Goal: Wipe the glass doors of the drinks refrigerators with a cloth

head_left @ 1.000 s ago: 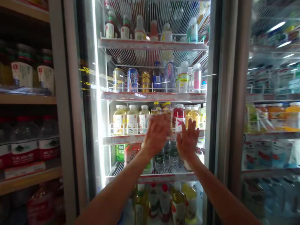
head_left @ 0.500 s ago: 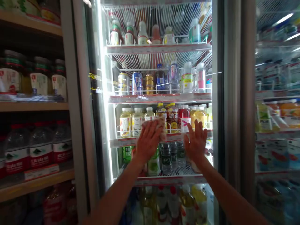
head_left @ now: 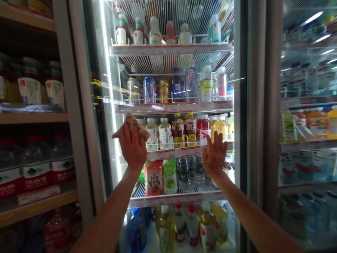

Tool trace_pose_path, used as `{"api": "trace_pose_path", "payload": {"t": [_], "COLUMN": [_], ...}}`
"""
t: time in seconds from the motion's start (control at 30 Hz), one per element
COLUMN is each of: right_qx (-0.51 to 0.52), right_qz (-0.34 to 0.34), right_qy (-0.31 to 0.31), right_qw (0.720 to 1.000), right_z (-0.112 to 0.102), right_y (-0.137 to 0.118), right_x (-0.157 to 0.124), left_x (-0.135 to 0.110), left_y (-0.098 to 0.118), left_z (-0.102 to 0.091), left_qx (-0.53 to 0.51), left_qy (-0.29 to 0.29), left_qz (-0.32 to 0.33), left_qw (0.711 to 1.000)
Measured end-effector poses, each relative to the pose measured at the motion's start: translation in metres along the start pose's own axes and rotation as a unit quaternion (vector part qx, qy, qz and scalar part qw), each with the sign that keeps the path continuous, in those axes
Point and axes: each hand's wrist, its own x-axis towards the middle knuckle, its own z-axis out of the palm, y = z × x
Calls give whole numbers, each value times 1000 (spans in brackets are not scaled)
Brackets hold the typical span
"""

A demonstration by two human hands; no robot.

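Note:
A glass fridge door (head_left: 168,89) stands in front of me with drinks behind it. My left hand (head_left: 133,147) presses a light, patterned cloth (head_left: 139,129) against the glass at the left side, near the bright light strip. The cloth sticks out past the fingertips on both sides. My right hand (head_left: 215,154) is raised with its fingers spread and palm toward the glass, holding nothing. Beyond it are a red-drink bottle (head_left: 203,127) and pale yellow bottles (head_left: 221,127). Whether the right palm fully touches the glass is hard to tell.
Left of the door, wooden shelves (head_left: 34,118) carry bottled drinks and large water bottles (head_left: 35,165). A metal door frame (head_left: 259,123) runs upright on the right, with another stocked fridge (head_left: 308,140) beyond. Cans (head_left: 149,90) and bottles fill the wire shelves inside.
My left hand has slid the cloth leftward across the glass, from the middle to near the light strip. My right hand stays nearly in place. The view has shifted slightly.

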Motion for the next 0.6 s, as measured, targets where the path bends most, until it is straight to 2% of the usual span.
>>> {"api": "trace_pose_path", "payload": {"t": [0.03,0.07,0.17,0.2,0.23,0.27,0.33,0.37,0.4,0.43,0.47,0.53,0.57,0.6], "right_qx": [-1,-2,-3,-1,2,5,12,15,19,22,25,27,27,25], "right_qz": [2,3,0,-4,-8,-9,-5,-1,3,5,5,2,0,-1], "right_qy": [0,-2,-9,-8,-8,-8,-7,-9,-10,-13,-14,-16,-17,-16], "right_qw": [1000,1000,1000,1000,1000,1000,1000,1000,1000,1000,1000,999,999,1000], "right_z": [0,0,-1,-1,-2,-2,-2,-2,-2,-2,-2,-3,-3,-3], "right_y": [0,0,1,1,1,1,1,0,0,0,0,1,1,1], "right_x": [0,0,0,1,1,1,0,0,0,0,0,0,0,0], "left_x": [3,4,5,5,6,9,16,19,22,23,24,25,25,26], "left_y": [2,9,36,40,38,33,18,14,13,17,24,37,39,38], "left_z": [3,7,18,20,20,19,17,17,18,20,23,28,28,28], "left_qx": [2,-1,-19,-16,-7,5,30,37,37,30,15,-16,-26,-30], "left_qy": [9,-7,-121,-138,-135,-112,-32,2,20,14,-12,-89,-115,-120], "left_qz": [-21,-8,170,206,208,177,50,1,-20,-4,48,180,218,222], "left_qw": [1000,1000,978,969,969,978,998,999,999,999,999,980,969,967]}}
